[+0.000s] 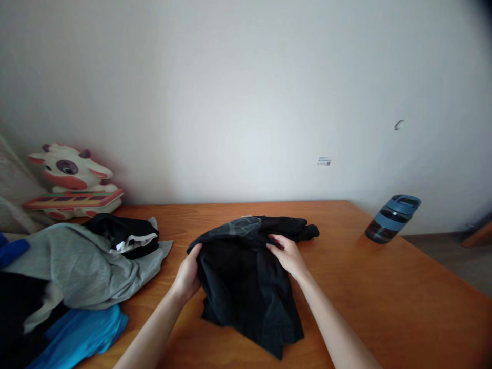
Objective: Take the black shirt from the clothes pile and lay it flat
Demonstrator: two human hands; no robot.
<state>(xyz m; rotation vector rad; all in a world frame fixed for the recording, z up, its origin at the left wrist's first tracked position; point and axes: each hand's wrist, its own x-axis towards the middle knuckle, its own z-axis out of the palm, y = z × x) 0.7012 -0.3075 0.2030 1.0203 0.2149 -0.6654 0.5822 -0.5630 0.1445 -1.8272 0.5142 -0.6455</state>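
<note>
A black garment (246, 279) with a faint grey print near its top lies crumpled in the middle of the wooden table (384, 297). My left hand (188, 277) grips its left edge, fingers curled around the cloth. My right hand (286, 253) holds the upper right part of the same garment, fingers pressed into the fabric. Both forearms reach in from the bottom of the view.
A pile of clothes lies at the left: a grey garment (77, 266), a black piece with white trim (126, 236), a blue one (80, 333). A cow-shaped plush toy (71, 179) sits against the wall. A blue bottle (392, 218) stands near the table's right edge.
</note>
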